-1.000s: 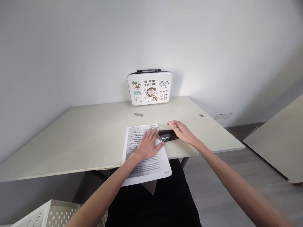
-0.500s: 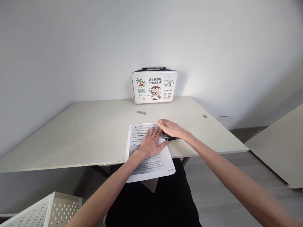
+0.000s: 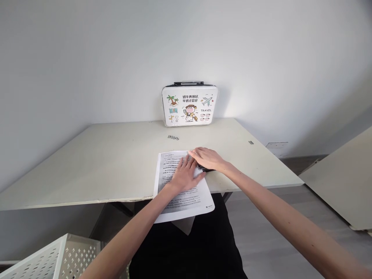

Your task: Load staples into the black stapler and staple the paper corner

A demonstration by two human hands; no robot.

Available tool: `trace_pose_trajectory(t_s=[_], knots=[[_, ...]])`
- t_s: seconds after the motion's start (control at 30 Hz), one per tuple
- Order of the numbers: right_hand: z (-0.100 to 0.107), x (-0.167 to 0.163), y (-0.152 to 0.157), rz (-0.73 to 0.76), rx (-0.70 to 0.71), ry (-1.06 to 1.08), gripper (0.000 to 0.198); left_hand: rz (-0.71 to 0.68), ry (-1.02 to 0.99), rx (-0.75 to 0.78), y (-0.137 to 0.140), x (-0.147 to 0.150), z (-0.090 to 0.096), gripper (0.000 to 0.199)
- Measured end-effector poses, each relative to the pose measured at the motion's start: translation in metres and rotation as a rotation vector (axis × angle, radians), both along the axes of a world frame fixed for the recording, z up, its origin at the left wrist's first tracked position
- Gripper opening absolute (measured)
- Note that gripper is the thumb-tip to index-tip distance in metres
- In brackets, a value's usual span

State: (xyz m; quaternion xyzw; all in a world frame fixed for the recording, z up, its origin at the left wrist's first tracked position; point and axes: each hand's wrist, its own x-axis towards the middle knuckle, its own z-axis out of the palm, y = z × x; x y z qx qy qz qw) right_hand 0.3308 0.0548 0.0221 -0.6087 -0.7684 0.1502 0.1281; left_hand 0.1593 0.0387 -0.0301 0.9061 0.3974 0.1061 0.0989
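Note:
Printed sheets of paper (image 3: 181, 203) lie at the table's front edge, their lower part hanging over it. My left hand (image 3: 185, 177) rests flat on them, fingers spread and pointing away from me. At the sheets' upper right, my right hand (image 3: 209, 158) is on top of a black stapler (image 3: 207, 169), fingers together and pressing down. Most of the stapler is hidden beneath that hand, and so is the paper's corner. Several short grey staple strips (image 3: 173, 137) lie beyond the paper. Other staple strips (image 3: 251, 142) are near the table's right edge.
A white case with cartoon prints (image 3: 190, 106) stands at the back of the pale table (image 3: 95, 166), by the wall. A white perforated basket (image 3: 78, 255) is below at the lower left. A white panel (image 3: 343, 178) is at the far right.
My right hand has pressed down and shifted slightly left over the stapler, covering more of it. My left hand stays flat on the paper.

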Motion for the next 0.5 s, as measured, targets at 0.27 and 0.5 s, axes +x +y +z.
trace_pose_trajectory(t_s=[0.27,0.5], knots=[[0.006,0.005,-0.003,-0.001,-0.051,0.084,0.065,0.0,0.007,-0.016,0.0,-0.001,0.0,0.087],[0.014,0.009,-0.006,0.019,-0.098,0.117,0.064,-0.01,0.029,-0.034,0.0,-0.002,-0.001,0.09]])
